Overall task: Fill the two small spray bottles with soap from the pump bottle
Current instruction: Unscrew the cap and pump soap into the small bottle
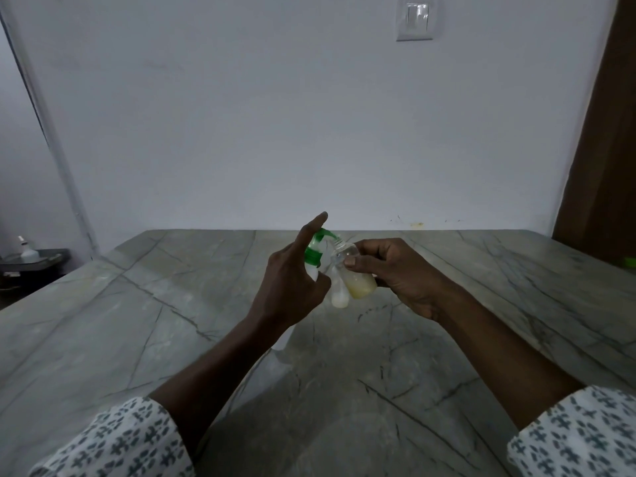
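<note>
showing both hands raised above a grey veined stone tabletop (172, 304), near its far edge and the pale wall. the left hand (292, 287) grips the white pump bottle (311, 270) with its lower fingers and thumb curled round the body, while the index finger (315, 223) is stretched out straight, lifted just above the green pump head (318, 241) and not pressing it. the right hand (395, 270) holds a clear small spray bottle (358, 280), fingers and thumb pinched round its upper part; the bottle is tilted, its open neck touching or just beside the tip of the green spout, and yellowish soap sits in its lower part. a second pale, translucent container (339, 296) shows between the two hands, just beside the clear bottle, with whitish liquid at its bottom; whether it is the other spray bottle, and which hand carries it, cannot be told. neither bottle touches the tabletop. patterned white sleeves (120, 438) cover both forearms near the lower edge. on the wall is a light switch (414, 18); a brown door (605, 132) stands at right; at far left a dark tray (38, 258) bears a small white bottle (25, 251).
</note>
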`<state>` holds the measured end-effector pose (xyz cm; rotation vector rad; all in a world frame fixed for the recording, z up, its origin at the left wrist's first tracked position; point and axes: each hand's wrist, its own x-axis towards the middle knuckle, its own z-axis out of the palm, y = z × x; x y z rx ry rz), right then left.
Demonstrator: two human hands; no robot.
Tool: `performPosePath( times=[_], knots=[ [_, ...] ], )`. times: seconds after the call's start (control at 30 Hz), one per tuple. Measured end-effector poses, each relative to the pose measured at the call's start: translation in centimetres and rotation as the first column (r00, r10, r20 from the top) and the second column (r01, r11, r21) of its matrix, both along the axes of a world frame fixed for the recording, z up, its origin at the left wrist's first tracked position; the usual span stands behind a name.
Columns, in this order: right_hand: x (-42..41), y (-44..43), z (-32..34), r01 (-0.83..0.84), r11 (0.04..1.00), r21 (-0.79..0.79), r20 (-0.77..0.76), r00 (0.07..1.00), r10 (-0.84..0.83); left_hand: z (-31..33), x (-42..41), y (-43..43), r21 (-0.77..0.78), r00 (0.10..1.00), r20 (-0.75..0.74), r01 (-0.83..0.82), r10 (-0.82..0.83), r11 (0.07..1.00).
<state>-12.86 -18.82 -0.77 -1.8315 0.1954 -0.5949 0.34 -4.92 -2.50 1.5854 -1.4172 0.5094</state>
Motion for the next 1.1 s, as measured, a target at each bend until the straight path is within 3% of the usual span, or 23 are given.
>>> performPosePath(
  times=[1.1],
  knots=[
    [0.19,0.35,-0.13,-0.061,0.998,-0.012,0.022,0.998,0.061,-0.31,0.02,-0.13,-0.080,1.000,-0.015,-0.012,0.011,0.997]
  ],
)
